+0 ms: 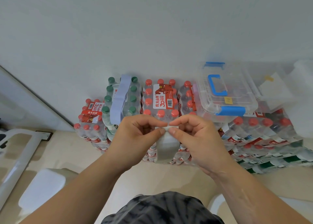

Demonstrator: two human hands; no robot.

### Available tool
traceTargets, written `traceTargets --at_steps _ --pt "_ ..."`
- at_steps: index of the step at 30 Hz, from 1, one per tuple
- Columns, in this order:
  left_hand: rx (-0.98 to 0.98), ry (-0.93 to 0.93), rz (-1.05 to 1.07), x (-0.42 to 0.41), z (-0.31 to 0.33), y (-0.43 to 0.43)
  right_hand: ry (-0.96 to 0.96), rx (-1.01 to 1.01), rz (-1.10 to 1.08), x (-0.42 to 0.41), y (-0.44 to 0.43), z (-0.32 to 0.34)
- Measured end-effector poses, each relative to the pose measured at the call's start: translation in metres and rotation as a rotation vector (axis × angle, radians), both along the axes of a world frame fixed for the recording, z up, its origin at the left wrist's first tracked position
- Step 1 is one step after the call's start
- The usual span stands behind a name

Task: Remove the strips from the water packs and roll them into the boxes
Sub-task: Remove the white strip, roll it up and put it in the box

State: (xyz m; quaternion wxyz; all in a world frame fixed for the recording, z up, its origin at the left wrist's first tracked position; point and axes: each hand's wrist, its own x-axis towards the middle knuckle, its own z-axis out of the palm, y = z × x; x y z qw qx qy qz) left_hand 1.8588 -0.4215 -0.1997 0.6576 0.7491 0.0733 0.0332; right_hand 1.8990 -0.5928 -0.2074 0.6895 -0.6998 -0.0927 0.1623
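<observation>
Before the packs (160, 98), our left hand (135, 139) and right hand (196, 139) pinch a strip (166, 147).
Lidded box (227, 91) atop packs; contents unclear.

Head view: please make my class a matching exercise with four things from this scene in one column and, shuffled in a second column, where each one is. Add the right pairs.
Column one
1. grey strip
2. lilac strip
3. clear box
4. green-capped pack

Column two
A. on top of the red-capped packs at the right
B. pinched at its top end by the left hand and the right hand
C. lying across the top of a pack
D. just left of the red-labelled pack

Pairs: 1-B, 2-C, 3-A, 4-D
</observation>
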Motion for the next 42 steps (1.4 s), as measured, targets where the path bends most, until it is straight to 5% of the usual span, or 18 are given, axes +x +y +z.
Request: traceTargets --at_steps 42 --pt "-0.091 0.020 0.027 0.0043 -0.0025 -0.0037 0.016 0.028 -0.071 -0.0035 0.0008 0.0043"
